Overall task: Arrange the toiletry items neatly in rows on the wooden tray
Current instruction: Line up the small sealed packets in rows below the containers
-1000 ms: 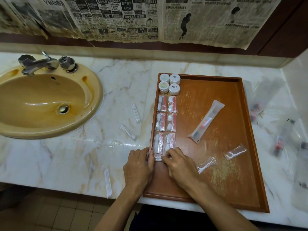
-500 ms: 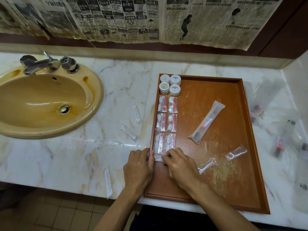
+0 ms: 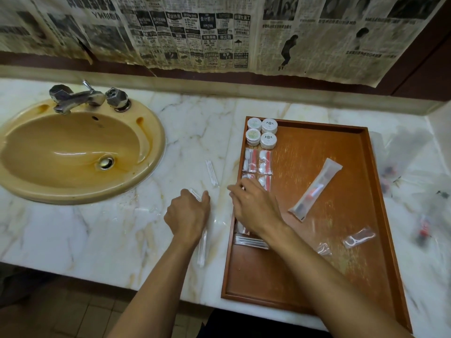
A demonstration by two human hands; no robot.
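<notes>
Left hand [image 3: 189, 213] curled onto a swab packet [image 3: 195, 193] on the desk [image 3: 109, 228], long axis near-to-far, left of tray [image 3: 366, 191]; right hand [image 3: 253, 203] loosely curled, grip unclear.

Four white round jars [image 3: 262, 132] and sachet pairs [image 3: 258, 161] along wooden tray's [image 3: 366, 191] left edge.

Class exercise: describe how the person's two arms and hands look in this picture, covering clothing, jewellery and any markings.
Both forearms are bare, with no sleeve in view. The left hand and right hand wear no gloves, and no watch, bracelet or ring shows on their visible backs. No markings can be seen.
</notes>
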